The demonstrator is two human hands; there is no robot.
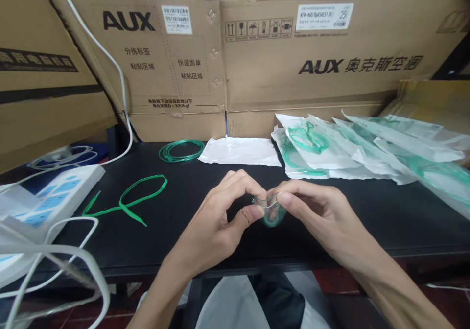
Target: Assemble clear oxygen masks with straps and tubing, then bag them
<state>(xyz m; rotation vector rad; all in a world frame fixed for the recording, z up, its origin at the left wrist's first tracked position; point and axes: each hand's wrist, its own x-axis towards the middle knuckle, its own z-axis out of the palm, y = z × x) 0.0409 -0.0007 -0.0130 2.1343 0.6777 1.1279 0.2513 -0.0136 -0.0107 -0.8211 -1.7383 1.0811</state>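
Clear plastic piece [273,217] is held above the black surface [191,192], packets [352,148] heaped beyond at right, as your left hand [222,211] and right hand [323,206], nearly closed, pinch its edge; a looped green strap [121,205] lies at left.

We are showing a bare left hand [222,214] and a bare right hand [325,209], both with slim fingers [246,184] and short, plainly trimmed nails. Our narrow wrists [181,265] are running into lean forearms [391,282], which are staying bare as far as the view is reaching. Lower down, we are wearing pale grey-white clothing [227,305], and a broad black section [277,297] is cutting between its lighter parts. Its edges are blurring, so we are leaving the garment's cut untold.
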